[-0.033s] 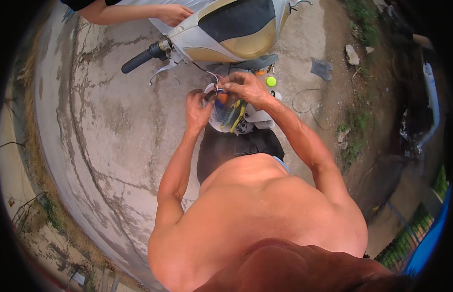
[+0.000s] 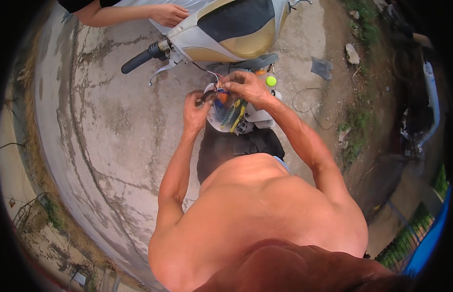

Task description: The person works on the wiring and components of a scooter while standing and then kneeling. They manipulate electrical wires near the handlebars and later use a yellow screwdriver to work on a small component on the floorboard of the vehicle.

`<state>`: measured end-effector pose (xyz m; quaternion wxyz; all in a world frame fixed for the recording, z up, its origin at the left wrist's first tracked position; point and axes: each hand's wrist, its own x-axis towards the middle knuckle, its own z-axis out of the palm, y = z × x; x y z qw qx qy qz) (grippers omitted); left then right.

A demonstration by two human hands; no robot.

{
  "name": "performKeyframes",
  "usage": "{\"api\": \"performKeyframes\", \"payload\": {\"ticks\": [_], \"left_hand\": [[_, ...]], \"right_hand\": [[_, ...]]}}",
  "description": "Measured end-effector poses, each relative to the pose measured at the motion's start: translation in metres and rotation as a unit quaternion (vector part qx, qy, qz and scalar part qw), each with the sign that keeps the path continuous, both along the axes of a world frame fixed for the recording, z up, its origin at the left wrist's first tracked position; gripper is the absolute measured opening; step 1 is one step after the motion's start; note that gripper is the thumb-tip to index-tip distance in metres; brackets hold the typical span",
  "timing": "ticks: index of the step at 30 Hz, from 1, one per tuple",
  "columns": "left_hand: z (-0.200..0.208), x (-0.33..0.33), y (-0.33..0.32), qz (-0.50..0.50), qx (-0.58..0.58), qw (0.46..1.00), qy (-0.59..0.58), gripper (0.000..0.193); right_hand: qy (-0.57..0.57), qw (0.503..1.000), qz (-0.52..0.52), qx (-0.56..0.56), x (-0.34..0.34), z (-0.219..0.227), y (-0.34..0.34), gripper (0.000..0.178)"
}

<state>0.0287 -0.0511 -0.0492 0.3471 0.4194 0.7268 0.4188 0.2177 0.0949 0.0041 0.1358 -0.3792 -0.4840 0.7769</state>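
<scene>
My left hand (image 2: 195,112) is closed on a small dark piece (image 2: 207,96), perhaps a tape roll or connector; its kind is too small to tell. My right hand (image 2: 247,88) pinches thin red and white wires (image 2: 217,80) between thumb and fingers. These wires come off a black cable running down from the scooter's (image 2: 236,24) front, beside its handlebar grip (image 2: 136,62) and brake lever. Right below my hands stands a white bucket (image 2: 213,121) holding tools, among them a yellow-handled one (image 2: 238,117) and something orange.
Another person's hand (image 2: 169,15) rests near the scooter's front at the top. A bright green cap (image 2: 271,81) and white containers sit right of the bucket. Farther right lie a loose wire loop (image 2: 310,104), a grey flat scrap (image 2: 322,68) and a stone (image 2: 352,54). Concrete ground is cracked.
My left hand has shifted very slightly left, and the dark piece shows a little more. The other person's hand has moved slightly left, its fingers a bit straighter. My right hand stays put.
</scene>
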Motion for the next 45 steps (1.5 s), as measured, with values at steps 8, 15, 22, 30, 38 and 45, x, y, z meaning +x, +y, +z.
{"api": "performKeyframes", "payload": {"ticks": [8,15,22,30,38,45], "left_hand": [[0.05,-0.001,-0.018,0.028,0.058,0.953,-0.297,0.032],[0.08,0.017,0.009,-0.014,0.139,0.986,0.091,0.024],[0.078,0.022,0.014,-0.036,0.132,0.979,0.148,0.026],[0.067,0.008,0.022,-0.055,0.022,0.995,-0.086,0.025],[0.061,0.005,-0.007,-0.014,-0.049,0.973,-0.224,0.017],[0.079,0.008,-0.007,-0.042,-0.08,0.969,-0.23,0.031]], "right_hand": [[0.016,0.986,-0.097,0.134,-0.009,0.008,-0.018,0.032],[-0.025,0.97,0.01,0.241,-0.006,0.019,-0.02,0.024],[-0.047,0.951,-0.016,0.304,-0.01,0.008,-0.022,0.021],[-0.044,0.933,-0.031,0.355,-0.011,0.005,-0.026,0.018],[-0.083,0.925,-0.094,0.359,-0.017,-0.013,-0.038,0.018],[-0.047,0.931,0.019,0.363,-0.007,0.006,-0.03,0.016]]}}
